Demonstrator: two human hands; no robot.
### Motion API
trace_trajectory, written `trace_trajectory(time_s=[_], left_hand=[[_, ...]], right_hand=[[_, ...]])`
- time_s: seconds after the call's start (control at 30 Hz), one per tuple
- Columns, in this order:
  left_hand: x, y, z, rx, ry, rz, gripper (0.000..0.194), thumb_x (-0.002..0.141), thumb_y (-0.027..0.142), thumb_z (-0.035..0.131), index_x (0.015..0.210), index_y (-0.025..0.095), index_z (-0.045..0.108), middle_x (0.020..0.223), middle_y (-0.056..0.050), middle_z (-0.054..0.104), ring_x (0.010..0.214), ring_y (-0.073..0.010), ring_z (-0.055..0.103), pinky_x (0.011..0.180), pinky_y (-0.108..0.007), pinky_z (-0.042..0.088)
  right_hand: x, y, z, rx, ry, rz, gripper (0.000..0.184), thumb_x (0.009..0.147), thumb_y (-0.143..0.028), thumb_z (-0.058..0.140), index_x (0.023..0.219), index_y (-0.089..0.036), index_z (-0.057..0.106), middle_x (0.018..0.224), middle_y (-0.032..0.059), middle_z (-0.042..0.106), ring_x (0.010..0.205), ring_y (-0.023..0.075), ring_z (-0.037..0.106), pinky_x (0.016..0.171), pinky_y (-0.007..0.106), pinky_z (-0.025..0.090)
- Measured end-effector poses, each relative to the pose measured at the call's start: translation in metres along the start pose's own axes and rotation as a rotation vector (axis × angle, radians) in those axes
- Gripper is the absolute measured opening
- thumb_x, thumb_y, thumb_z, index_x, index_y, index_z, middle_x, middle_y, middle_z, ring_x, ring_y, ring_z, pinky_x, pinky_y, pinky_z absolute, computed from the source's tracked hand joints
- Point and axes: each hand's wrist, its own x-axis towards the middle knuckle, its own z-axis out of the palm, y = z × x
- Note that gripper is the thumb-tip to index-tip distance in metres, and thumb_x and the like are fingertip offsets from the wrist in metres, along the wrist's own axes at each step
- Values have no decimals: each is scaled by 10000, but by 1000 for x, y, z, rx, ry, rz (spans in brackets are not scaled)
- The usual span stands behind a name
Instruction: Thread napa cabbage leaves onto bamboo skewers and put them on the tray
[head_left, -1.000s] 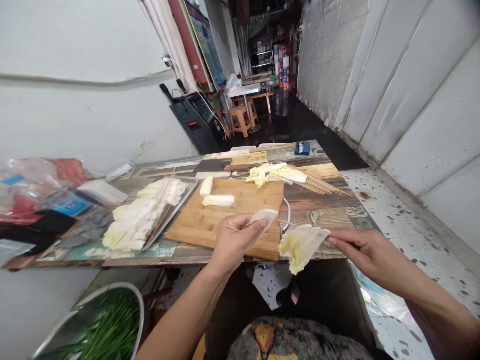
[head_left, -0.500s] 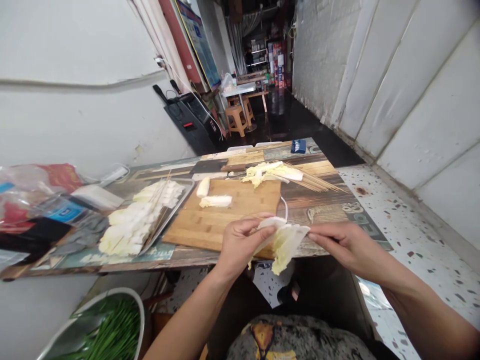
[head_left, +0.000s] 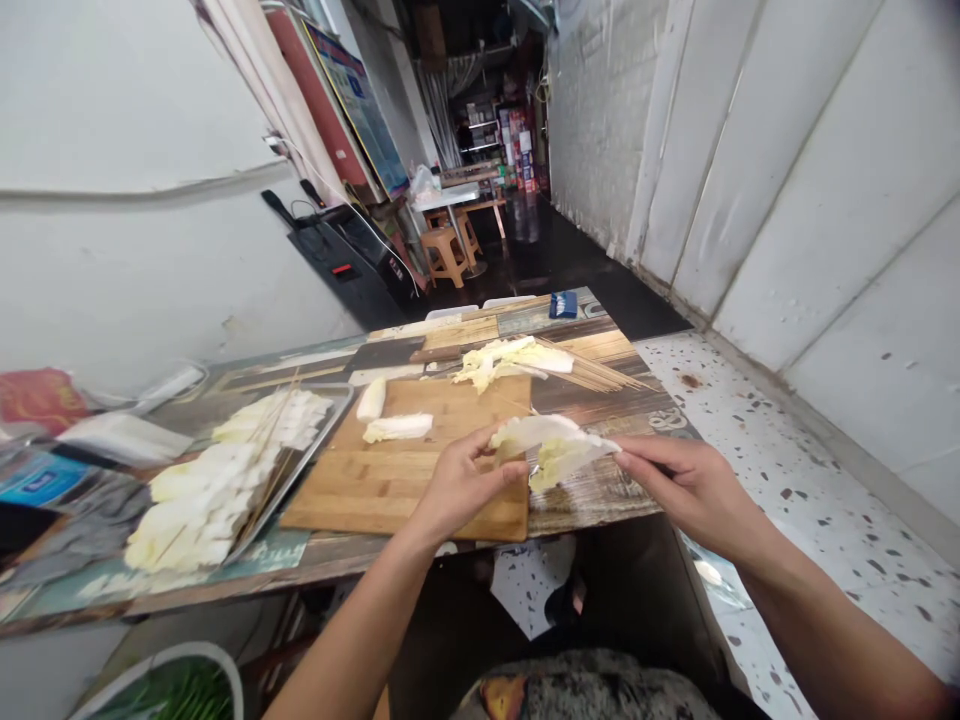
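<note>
Between my two hands a pale napa cabbage leaf (head_left: 555,440) is stretched above the near right corner of the wooden cutting board (head_left: 420,470). My left hand (head_left: 469,475) grips its left end, thumb on the near side. At the white right end, the fingertips of my right hand (head_left: 675,475) pinch the leaf. A thin stick shows just behind the leaf; whether it passes through the leaf I cannot tell. On the board lie a rolled cabbage piece (head_left: 371,400) and a flatter cabbage strip (head_left: 399,428).
Left of the board, a metal tray (head_left: 330,420) bears skewered cabbage (head_left: 217,480). Beyond the board are loose cabbage leaves (head_left: 514,360), bamboo skewers (head_left: 607,376), a knife handle (head_left: 436,354) and a blue packet (head_left: 563,305). A bowl of green vegetables (head_left: 187,690) stands low at left.
My left hand has lifted its end of the cabbage leaf, which now lies flatter and more level instead of hanging down. The camera view has turned slightly right.
</note>
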Motion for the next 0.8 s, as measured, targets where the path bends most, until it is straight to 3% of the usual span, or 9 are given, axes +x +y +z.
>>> trace_trajectory(time_s=[0.13,0.27,0.33,0.43,0.5,0.53,0.6,0.67,0.8], left_hand=[[7,9,-5,-1,-110,7,510,702,432,752,1123,153,682,1179,-99,689,1098,-278,629,976,-401,481],[4,23,-19,204,-15,42,671,627,419,814,1235,206,626,1228,-75,669,1189,-278,580,1019,-402,462],[-1,27,-24,294,197,81,529,711,428,752,1183,206,659,1142,-69,709,1116,-258,628,1001,-403,481],[-11,27,-32,445,727,321,351,839,342,638,1152,188,672,1125,-80,709,1073,-233,646,1030,-410,459],[-20,18,-39,589,968,553,368,866,228,598,1230,189,624,1205,-92,669,1147,-231,604,1066,-417,422],[-25,11,-43,669,994,635,396,869,176,577,1265,192,599,1233,-97,653,1174,-233,586,1072,-421,414],[-36,-10,-48,815,868,689,446,879,108,516,1311,211,559,1248,-103,642,1195,-237,571,1063,-434,417],[-46,-34,-50,898,624,660,488,895,81,440,1352,235,514,1254,-102,639,1214,-235,558,1056,-442,420],[-55,-68,-42,990,231,549,516,935,169,411,1447,220,371,1397,-103,534,1369,-237,398,1121,-462,344]], right_hand=[[1,6,-5,89,-97,42,277,925,-329,514,1028,-202,738,886,25,748,805,169,689,699,246,538],[5,10,-4,67,-68,56,252,913,-319,530,966,-205,748,874,22,748,799,174,689,702,254,532],[12,8,3,18,77,-3,230,904,-296,545,954,-199,748,915,33,749,822,176,688,724,258,523],[28,5,24,-198,266,-195,288,939,-286,479,1059,-181,720,867,56,726,758,161,654,674,260,483],[40,7,44,-439,170,-286,360,976,-278,385,1159,-176,677,803,57,688,697,149,609,625,257,434],[45,11,56,-541,80,-304,379,983,-264,353,1184,-175,661,790,58,675,687,148,594,615,256,413],[50,21,79,-646,-84,-305,368,971,-224,353,1152,-175,670,798,62,671,699,157,590,606,256,384],[49,32,98,-669,-182,-295,335,944,-198,389,1113,-178,677,824,70,676,693,169,589,574,261,352],[40,40,112,-739,-328,-261,368,935,-196,380,1229,-198,603,894,91,674,685,187,595,538,280,302]])
